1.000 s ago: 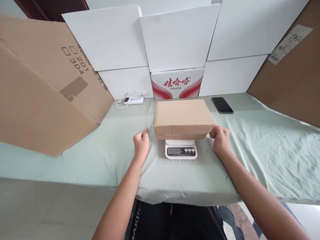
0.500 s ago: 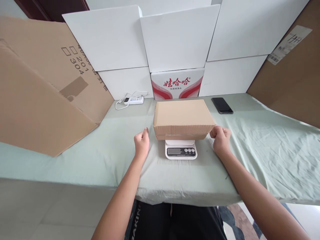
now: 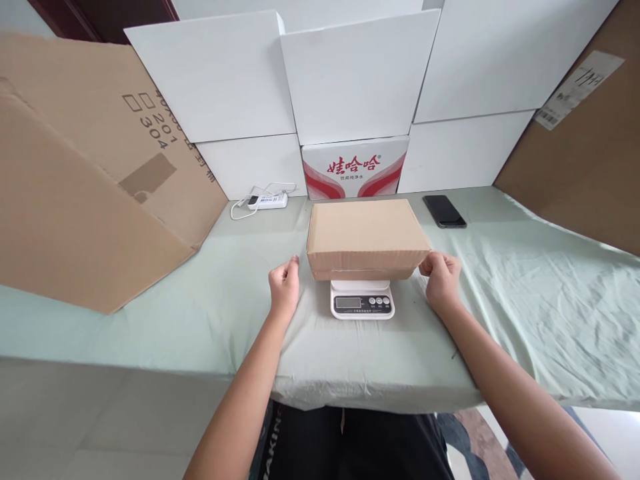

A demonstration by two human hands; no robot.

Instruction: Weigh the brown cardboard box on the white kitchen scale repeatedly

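A closed brown cardboard box lies on a small white digital scale in the middle of the table. My left hand rests on the green cloth just left of the box, fingers curled, a small gap from its side. At the box's front right corner is my right hand, also curled, its fingertips at or touching that corner. Neither hand holds anything. The scale's display is too small to read.
A pale green cloth covers the table. A black phone lies back right, a white power strip with cable back left. White boxes and a red-printed carton line the back; brown cardboard sheets lean at both sides.
My left hand has crept slightly right toward the box. Box, scale and right hand have stayed put.
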